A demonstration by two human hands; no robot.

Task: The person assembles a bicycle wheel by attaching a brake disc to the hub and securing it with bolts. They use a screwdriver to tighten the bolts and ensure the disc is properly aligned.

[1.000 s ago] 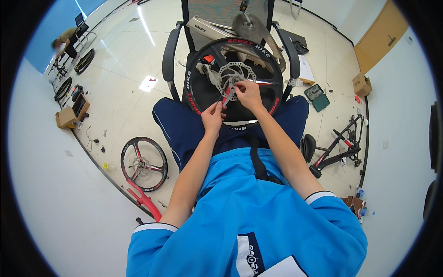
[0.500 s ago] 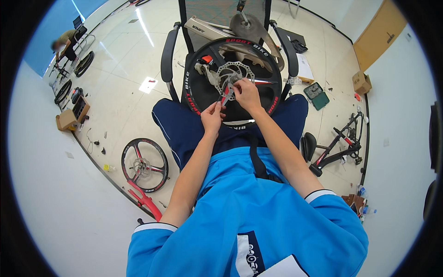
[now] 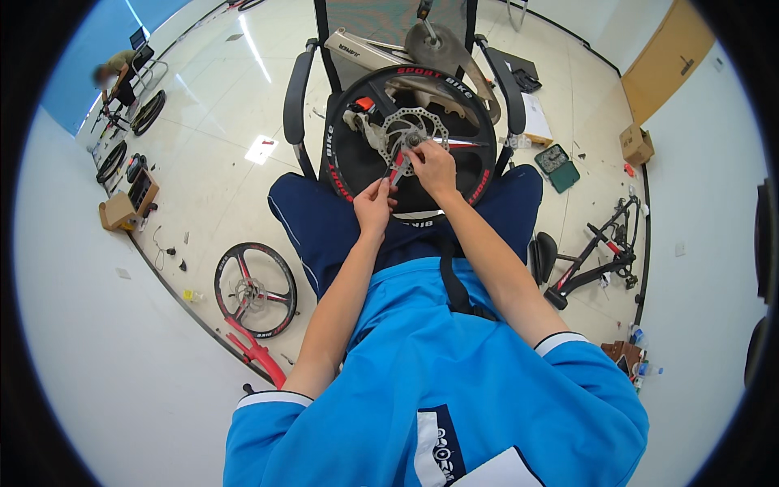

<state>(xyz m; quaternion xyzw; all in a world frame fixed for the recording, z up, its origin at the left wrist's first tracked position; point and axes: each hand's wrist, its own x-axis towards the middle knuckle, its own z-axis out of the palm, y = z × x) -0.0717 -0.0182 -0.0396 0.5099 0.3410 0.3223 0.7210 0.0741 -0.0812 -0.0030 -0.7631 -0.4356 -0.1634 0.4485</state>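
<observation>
The chair [image 3: 373, 24] carries the wheel [image 3: 487, 134], hemmed by armrests [image 3: 294, 105]; its freer edge faces your lap [image 3: 410, 235], where hard pressing could tip it. By the brake rotor [image 3: 415, 114], your right hand [image 3: 436, 170] bunches its fingers (what they grip is hidden); your left hand [image 3: 373, 209] pinches a slim silver piece [image 3: 400, 171], liable to slip if twisted.

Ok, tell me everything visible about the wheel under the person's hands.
The wheel is black, with red and white rim lettering and red accents on its spokes. A perforated, metal-looking silvery disc surrounds the hub. It lies roughly flat, disc up, over the chair seat. The right hand is at the hub; the left hand pinches a flat silvery piece above it.
</observation>
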